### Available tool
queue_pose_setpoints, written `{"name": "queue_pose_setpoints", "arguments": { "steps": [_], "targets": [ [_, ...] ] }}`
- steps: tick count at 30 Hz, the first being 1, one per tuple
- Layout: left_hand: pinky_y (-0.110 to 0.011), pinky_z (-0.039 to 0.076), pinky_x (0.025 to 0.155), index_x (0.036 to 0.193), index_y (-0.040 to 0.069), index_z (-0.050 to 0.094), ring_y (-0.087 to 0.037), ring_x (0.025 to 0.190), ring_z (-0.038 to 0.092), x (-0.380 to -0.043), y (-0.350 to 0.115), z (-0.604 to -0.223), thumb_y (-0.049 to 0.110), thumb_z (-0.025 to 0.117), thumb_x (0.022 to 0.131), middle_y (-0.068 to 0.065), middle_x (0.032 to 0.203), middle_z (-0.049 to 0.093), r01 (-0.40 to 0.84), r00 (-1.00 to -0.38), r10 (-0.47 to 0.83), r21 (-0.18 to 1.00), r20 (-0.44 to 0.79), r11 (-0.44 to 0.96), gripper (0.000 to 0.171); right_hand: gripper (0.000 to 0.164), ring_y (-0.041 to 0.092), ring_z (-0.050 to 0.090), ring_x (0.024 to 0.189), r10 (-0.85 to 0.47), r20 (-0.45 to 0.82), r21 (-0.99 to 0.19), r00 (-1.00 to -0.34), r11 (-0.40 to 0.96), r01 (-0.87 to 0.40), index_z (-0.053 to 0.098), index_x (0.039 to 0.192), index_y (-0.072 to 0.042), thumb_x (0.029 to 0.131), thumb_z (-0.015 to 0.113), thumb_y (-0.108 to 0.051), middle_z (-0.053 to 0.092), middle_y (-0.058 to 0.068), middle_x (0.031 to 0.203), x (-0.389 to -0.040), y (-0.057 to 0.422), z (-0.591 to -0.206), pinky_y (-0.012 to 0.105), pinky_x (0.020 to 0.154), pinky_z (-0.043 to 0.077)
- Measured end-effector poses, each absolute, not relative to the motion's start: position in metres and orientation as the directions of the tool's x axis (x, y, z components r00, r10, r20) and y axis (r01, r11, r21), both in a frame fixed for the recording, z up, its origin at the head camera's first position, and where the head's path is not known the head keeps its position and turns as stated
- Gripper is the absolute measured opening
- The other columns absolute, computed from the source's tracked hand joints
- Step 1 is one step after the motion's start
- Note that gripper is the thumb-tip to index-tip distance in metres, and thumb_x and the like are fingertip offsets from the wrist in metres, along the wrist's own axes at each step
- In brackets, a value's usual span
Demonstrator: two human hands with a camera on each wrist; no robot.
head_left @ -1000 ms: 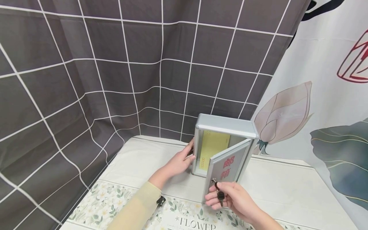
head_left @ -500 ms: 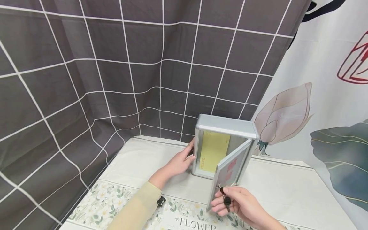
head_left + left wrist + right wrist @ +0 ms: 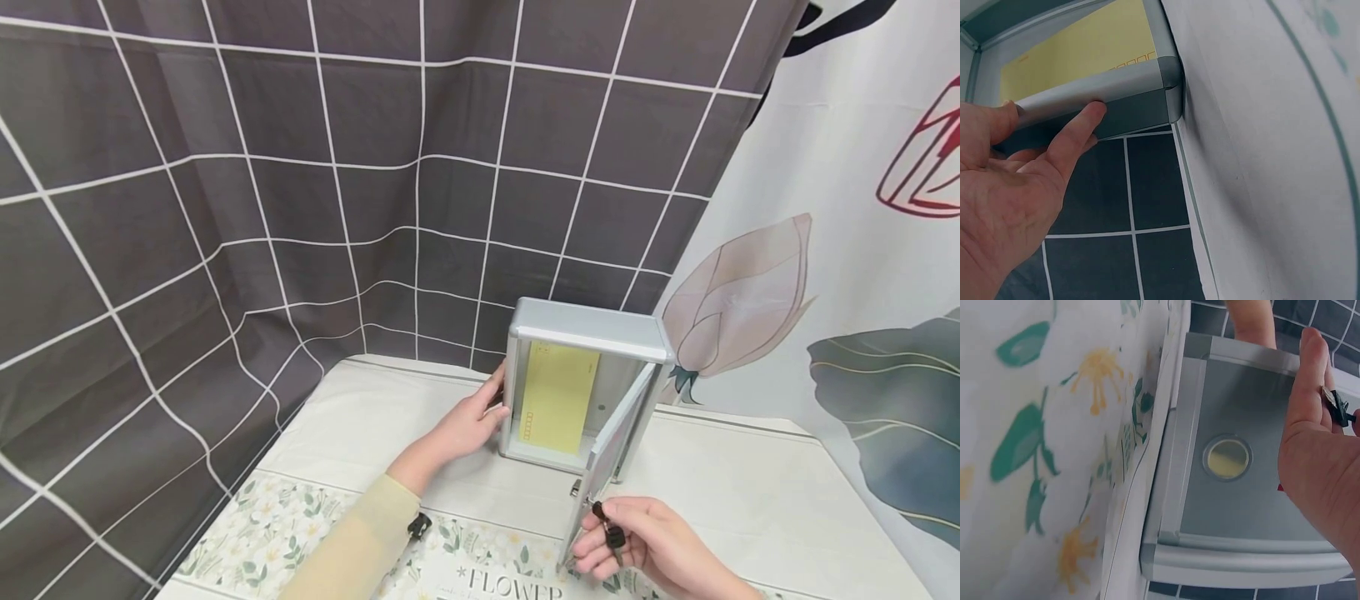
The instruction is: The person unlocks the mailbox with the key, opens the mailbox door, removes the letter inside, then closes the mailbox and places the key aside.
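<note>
A silver metal mailbox (image 3: 592,321) stands upright on the table with its front door (image 3: 609,446) swung outward. Inside leans a yellow envelope (image 3: 558,396), its lower end also in the left wrist view. My left hand (image 3: 468,421) rests against the mailbox's left side, fingers extended along the wall and front frame. Thumb and forefinger of my right hand (image 3: 645,537) pinch a black-headed key (image 3: 598,510) at the door's lock. A second black key (image 3: 615,537) dangles below it, before the other fingers. In the right wrist view, the door panel has a round window (image 3: 1227,458).
A white tablecloth (image 3: 750,483) with a floral band and "FLOWER" lettering (image 3: 510,582) covers the table. Dark gridded curtain (image 3: 375,208) hangs close behind the mailbox. Lotus-printed white cloth (image 3: 847,275) hangs at the right.
My right hand has moved right and toward me with the key, swinging the door wider until it shows nearly edge-on. More of the envelope and interior shows. My left hand has stayed put.
</note>
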State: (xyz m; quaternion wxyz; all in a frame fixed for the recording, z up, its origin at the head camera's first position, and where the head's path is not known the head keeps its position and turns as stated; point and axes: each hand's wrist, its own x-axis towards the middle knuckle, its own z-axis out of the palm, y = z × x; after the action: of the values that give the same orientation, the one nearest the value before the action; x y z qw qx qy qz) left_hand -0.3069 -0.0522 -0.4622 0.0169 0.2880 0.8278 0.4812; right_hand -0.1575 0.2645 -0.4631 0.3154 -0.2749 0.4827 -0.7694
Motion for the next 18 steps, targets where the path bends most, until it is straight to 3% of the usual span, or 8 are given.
{"name": "queue_pose_setpoints", "arguments": {
  "steps": [11, 18],
  "targets": [
    [-0.045, 0.060, 0.112, 0.180, 0.041, 0.008, -0.034, 0.155, 0.051, -0.305, -0.052, -0.461, 0.018, 0.055, 0.118, -0.011, 0.179, 0.036, 0.456, -0.836, 0.487, 0.812, 0.252, 0.363, 0.081, 0.050, 0.031, 0.081, 0.113, -0.762, 0.109, -0.923, -0.639, -0.315, 0.219, 0.065, 0.134, 0.015, 0.121, 0.020, -0.002, 0.078, 0.027, 0.124, -0.153, 0.281, -0.460, 0.041, 0.097, 0.067],
    [-0.044, 0.060, 0.111, 0.179, 0.046, 0.007, -0.034, 0.153, 0.053, -0.306, -0.052, -0.461, 0.019, 0.055, 0.118, -0.011, 0.178, 0.038, 0.447, -0.840, 0.486, 0.816, 0.242, 0.366, 0.083, 0.055, 0.035, 0.079, 0.117, -0.792, 0.121, -0.919, -0.599, -0.317, 0.234, 0.065, 0.136, 0.014, 0.120, 0.015, -0.002, 0.077, 0.028, 0.127, -0.153, 0.292, -0.461, 0.043, 0.099, 0.066]
  ]
}}
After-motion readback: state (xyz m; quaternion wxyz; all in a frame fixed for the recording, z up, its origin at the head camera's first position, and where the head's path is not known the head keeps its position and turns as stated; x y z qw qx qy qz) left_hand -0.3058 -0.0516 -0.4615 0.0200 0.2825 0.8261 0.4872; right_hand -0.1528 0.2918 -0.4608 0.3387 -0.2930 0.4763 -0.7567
